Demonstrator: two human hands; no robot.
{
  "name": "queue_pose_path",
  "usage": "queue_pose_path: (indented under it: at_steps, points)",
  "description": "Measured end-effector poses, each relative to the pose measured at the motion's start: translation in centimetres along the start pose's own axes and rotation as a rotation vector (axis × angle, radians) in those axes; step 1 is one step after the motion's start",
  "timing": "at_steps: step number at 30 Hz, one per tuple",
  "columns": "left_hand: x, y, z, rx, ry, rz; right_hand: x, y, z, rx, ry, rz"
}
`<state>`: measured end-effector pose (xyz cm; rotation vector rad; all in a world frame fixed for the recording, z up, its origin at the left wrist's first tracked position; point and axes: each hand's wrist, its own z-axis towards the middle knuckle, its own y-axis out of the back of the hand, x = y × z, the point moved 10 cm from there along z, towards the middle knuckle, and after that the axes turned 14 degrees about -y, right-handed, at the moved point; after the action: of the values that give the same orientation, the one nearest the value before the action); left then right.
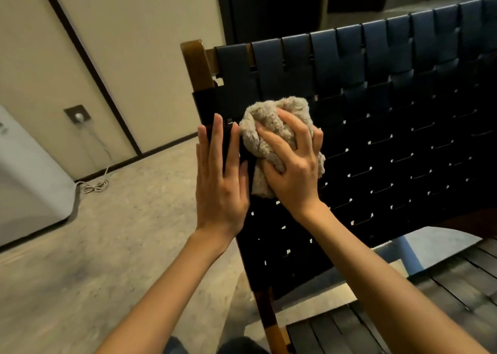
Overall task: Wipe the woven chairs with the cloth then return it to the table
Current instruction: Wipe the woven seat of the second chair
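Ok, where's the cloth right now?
Head view, centre: the cloth is bunched in the right hand, pressed against the woven chair back near its left edge, right beside the flat left hand.

Speckled beige floor (113, 246), edged by dark skirting (166, 149). Carries a white appliance (29, 187) at far left, a loosely coiled pale cord (94, 185) just beside its base, and the wooden leg (270, 318) of the woven chair (376, 111) at bottom centre
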<state>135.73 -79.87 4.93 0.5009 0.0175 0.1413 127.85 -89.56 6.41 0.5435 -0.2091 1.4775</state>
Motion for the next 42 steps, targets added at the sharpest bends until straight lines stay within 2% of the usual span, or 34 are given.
queue_pose_path:
  at_steps: [7,10,15,19,22,26,33,36,39,42]
  points:
    - [-0.7,0.1,0.2,0.097,-0.045,0.138,-4.4,2.4,-11.1,0.094,0.139,-0.152]
    - [-1.1,0.2,0.2,0.146,-0.071,0.219,-4.9,2.5,-11.8,0.119,0.135,-0.206]
    - [-1.4,0.3,0.4,0.195,-0.082,0.252,-3.0,1.5,-2.6,0.074,-0.062,-0.067]
    - [-1.7,0.6,1.1,0.225,-0.087,0.263,-0.7,0.0,6.2,0.068,-0.114,-0.028]
    - [-1.7,0.5,2.0,0.259,-0.085,0.291,-0.6,-0.4,7.9,0.057,-0.135,-0.029]
    - [-2.4,-0.5,3.2,0.311,-0.133,0.352,-2.0,0.4,4.3,0.045,-0.113,-0.044]
    - [-3.9,-1.8,3.3,0.420,-0.168,0.359,-7.2,3.6,-8.6,0.091,0.011,-0.148]
    - [-4.5,-2.5,2.7,0.473,-0.184,0.370,-8.9,4.6,-12.2,0.123,0.012,-0.193]
    - [-4.6,-2.6,2.7,0.481,-0.167,0.347,-8.9,4.4,-11.1,0.149,-0.024,-0.216]
    - [-4.5,-2.5,3.0,0.489,-0.163,0.326,-7.9,3.7,-5.8,0.114,-0.118,-0.171]
